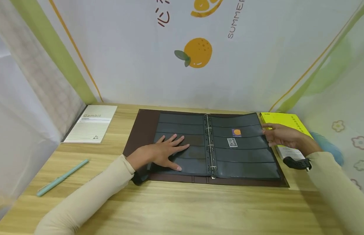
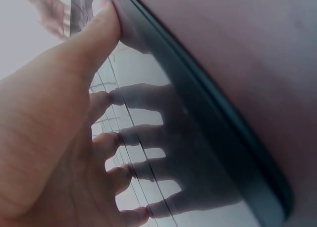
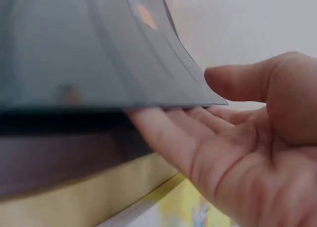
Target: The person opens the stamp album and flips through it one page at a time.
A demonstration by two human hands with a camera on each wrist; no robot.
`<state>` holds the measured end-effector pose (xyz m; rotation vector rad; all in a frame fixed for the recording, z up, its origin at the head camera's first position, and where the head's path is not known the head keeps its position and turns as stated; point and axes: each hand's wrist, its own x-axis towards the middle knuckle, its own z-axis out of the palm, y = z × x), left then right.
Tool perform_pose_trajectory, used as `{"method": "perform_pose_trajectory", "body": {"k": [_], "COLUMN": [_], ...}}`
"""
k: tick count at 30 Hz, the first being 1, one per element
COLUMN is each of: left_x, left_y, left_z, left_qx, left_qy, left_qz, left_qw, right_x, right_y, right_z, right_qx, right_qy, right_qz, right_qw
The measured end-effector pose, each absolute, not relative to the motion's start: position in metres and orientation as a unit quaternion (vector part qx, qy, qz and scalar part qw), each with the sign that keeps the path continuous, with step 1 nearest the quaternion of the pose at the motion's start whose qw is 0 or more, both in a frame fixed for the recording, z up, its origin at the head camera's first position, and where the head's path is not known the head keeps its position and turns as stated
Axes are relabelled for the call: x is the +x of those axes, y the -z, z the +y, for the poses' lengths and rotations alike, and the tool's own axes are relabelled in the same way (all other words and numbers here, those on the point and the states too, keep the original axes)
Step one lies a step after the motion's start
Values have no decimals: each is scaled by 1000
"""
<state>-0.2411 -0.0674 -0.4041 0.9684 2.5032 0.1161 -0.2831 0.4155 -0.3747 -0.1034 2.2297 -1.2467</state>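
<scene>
A stamp album [image 1: 211, 182] in a dark brown cover lies open on the table, with black pocket pages on metal rings. My left hand [image 1: 164, 152] rests spread on the left page [image 1: 182, 119], its fingertips on the pocket strips, as the left wrist view also shows. At the outer edge of the right page [image 1: 243, 169] is my right hand [image 1: 283, 135]. Its fingers lie nearly straight beneath the raised page edge, and the thumb stands above them in the right wrist view. The right page holds an orange-and-purple stamp [image 1: 236, 132] and a grey-white stamp [image 1: 232, 142].
A yellow book [image 1: 283, 119] lies right of the album, partly behind my right hand. A blue rounded thing [image 1: 328, 148] shows beyond it. At the left are a notepad [image 1: 90, 125] marked Gambit and a light teal pen [image 1: 62, 178]. White printed cloth hangs behind the table.
</scene>
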Motion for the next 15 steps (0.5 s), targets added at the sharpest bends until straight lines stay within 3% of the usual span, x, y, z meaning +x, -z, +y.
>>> {"method": "perform_pose_trajectory", "body": {"k": [7,15], "left_x": [-243,-242], "left_y": [403,406], "left_z": [-69,-71], "left_qx": [361,359], "left_qy": [-45,-49], "left_qz": [904,905], "left_qw": [227,222], "right_x": [-238,-227], "right_y": [389,391], "right_z": [432,423], "right_qx": [-37,-18], "right_qy": [614,645], "right_qz": [696,688], "right_qw": [370,332]}}
